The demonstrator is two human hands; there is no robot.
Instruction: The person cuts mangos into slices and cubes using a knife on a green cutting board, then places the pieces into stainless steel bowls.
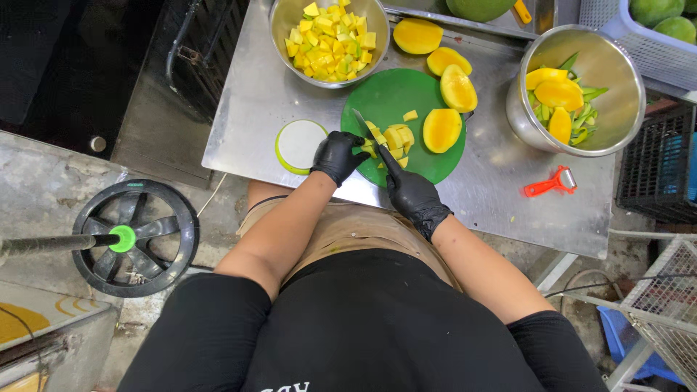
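Observation:
On a round green cutting board (pixel 388 98) lie mango pieces (pixel 396 138) and peeled mango halves (pixel 442 129). My right hand (pixel 412 194), in a black glove, grips a knife (pixel 365 128) whose blade slants up-left across the cut pieces. My left hand (pixel 337 154), also gloved in black, presses on the mango pieces at the board's left edge, right beside the blade. More peeled halves (pixel 417 35) rest on the steel table (pixel 247 109) beyond the board.
A steel bowl of diced mango (pixel 330 40) stands at the back. To the right, a second steel bowl (pixel 581 91) holds peeled mango and green peels. A white-and-green lid (pixel 300 145) lies left of the board, an orange peeler (pixel 549 182) to the right. A basket of green mangoes (pixel 657 25) sits far right.

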